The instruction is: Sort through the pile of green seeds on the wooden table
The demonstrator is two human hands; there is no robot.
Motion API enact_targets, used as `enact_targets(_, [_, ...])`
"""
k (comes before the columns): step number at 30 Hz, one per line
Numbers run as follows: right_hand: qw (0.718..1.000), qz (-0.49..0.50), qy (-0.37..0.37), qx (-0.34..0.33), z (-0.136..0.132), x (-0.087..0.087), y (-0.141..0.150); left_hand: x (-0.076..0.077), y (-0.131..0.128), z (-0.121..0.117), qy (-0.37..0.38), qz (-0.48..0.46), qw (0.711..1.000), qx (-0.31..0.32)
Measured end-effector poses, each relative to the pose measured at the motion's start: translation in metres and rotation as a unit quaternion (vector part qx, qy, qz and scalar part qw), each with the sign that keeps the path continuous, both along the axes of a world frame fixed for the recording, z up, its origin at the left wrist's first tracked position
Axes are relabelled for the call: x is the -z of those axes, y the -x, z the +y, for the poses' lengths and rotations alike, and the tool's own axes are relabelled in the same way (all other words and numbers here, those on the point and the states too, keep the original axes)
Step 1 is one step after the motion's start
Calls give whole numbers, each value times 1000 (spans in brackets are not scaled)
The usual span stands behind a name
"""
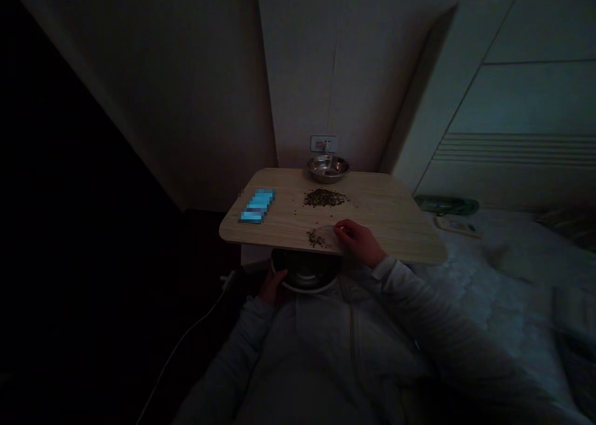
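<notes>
My left hand (pixel 272 287) grips the left rim of a dark-bottomed bowl (pixel 309 282) in front of my body, partly hidden beneath the table's front edge. Over the small wooden table (pixel 382 220), my right hand (pixel 359 240) has its thumb and fingers pinched together; what they hold, if anything, is too small and blurred to tell. Just left of those fingertips lies a small scatter of greenish bits (pixel 316 238), like beans or seeds. A larger spread of dark small beans or seeds (pixel 323 197) lies farther back.
A shiny metal bowl (pixel 328 169) stands at the table's back edge, below a wall socket (pixel 324 143). A lit phone (pixel 257 206) lies on the left. Right of the table are a bed (pixel 465 276) and a pale phone-like object (pixel 457 226). A white cable (pixel 186 335) hangs at left.
</notes>
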State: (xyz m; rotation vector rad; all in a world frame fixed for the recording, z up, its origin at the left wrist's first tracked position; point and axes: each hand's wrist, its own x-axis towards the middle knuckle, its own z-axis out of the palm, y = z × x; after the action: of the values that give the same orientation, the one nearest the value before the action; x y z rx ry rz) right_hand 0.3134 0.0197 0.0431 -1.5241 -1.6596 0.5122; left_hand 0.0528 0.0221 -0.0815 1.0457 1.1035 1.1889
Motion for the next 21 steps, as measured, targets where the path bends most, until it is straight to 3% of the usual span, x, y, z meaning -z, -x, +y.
enact_targets(7, [1000,8,0,1,-2,3,-5,0,-14,0,65,-80,995,3])
enact_targets(13, [1000,10,-5,-15,-4,3,0,-9,-14,-1,75,-83,994,-8])
enact_targets(17, [1000,16,-3,-25,-5,4,1,-14,-16,-3,108,-100,988,37])
enact_targets(21, [1000,22,-7,-18,-5,6,0,-10,-18,-1,80,-84,993,5])
